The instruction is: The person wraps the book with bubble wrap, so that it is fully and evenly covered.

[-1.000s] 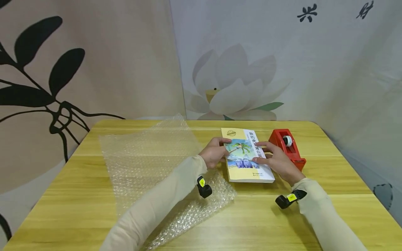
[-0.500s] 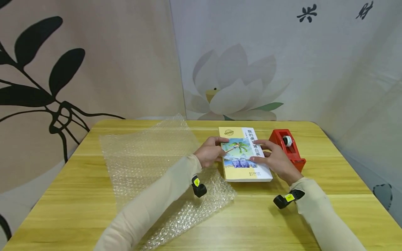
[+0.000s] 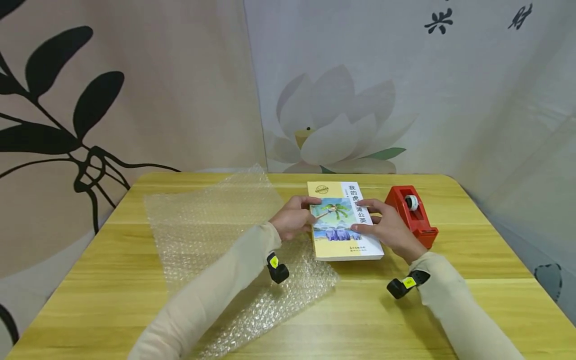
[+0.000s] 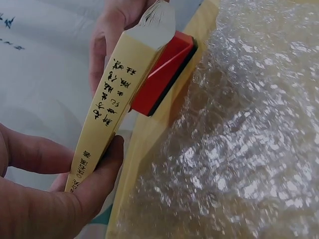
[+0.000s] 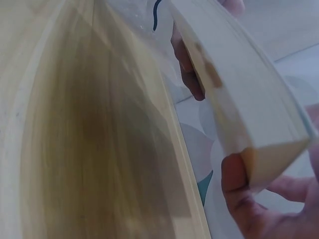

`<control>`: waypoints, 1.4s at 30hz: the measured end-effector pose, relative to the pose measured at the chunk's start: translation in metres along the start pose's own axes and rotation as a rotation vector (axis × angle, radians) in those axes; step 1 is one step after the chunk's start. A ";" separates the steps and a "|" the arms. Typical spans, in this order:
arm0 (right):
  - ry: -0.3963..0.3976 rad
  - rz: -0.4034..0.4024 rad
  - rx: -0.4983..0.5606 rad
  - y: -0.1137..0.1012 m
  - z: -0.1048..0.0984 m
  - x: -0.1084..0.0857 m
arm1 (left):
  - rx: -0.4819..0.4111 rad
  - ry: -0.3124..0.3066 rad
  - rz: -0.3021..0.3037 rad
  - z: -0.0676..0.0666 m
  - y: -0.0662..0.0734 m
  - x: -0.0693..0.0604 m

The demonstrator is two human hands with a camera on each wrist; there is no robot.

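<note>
A paperback book (image 3: 335, 245), with a yellow and white cover and a palm-tree picture, is held flat by both hands above the table. My left hand (image 3: 292, 220) grips its left edge; in the left wrist view the thumb and fingers pinch the yellow spine (image 4: 109, 89). My right hand (image 3: 391, 230) holds the opposite edge, and fingertips curl under the book in the right wrist view, where the pages (image 5: 249, 99) face the camera. A sheet of clear bubble wrap (image 3: 207, 230) lies left of the book, partly beneath the left forearm.
A red tape dispenser (image 3: 425, 230) with a white roll stands just right of the right hand. The wooden table (image 3: 360, 320) ends at a back edge before a printed cloth backdrop (image 3: 180, 75). Each wrist carries a black camera.
Both hands have shifted left together, carrying the book towards the bubble wrap. The tape dispenser and the bubble wrap have stayed in place.
</note>
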State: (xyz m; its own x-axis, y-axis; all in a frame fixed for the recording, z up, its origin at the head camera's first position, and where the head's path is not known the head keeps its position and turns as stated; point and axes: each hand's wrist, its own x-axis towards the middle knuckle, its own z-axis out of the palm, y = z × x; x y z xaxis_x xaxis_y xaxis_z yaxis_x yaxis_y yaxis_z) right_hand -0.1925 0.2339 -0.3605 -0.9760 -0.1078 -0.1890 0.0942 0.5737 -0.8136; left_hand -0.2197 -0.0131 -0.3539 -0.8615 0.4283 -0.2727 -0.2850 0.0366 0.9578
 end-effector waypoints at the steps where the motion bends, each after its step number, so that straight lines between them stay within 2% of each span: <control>1: -0.001 -0.003 0.001 -0.001 0.001 0.000 | 0.000 -0.002 -0.002 -0.001 0.000 -0.001; 4: -0.001 -0.008 -0.006 -0.004 0.005 0.001 | -0.008 -0.008 -0.007 -0.006 0.001 -0.005; 12: -0.027 -0.022 -0.008 -0.019 0.015 -0.001 | 0.053 -0.001 0.007 -0.019 0.002 -0.014; 24: -0.019 -0.038 -0.067 -0.027 0.022 0.001 | 0.096 -0.004 0.019 -0.028 0.002 -0.018; 31: -0.001 -0.070 -0.077 -0.034 0.031 0.000 | 0.076 -0.019 0.010 -0.036 0.001 -0.024; 42: 0.016 -0.074 -0.142 -0.048 0.044 0.001 | 0.068 -0.002 -0.011 -0.050 0.003 -0.035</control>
State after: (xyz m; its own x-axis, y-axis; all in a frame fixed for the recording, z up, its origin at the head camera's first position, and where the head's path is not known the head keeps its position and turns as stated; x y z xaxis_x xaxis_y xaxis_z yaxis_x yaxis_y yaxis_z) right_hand -0.1890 0.1709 -0.3459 -0.9824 -0.1418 -0.1218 -0.0057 0.6739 -0.7388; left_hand -0.2120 -0.0731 -0.3462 -0.8573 0.4297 -0.2835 -0.2656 0.1026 0.9586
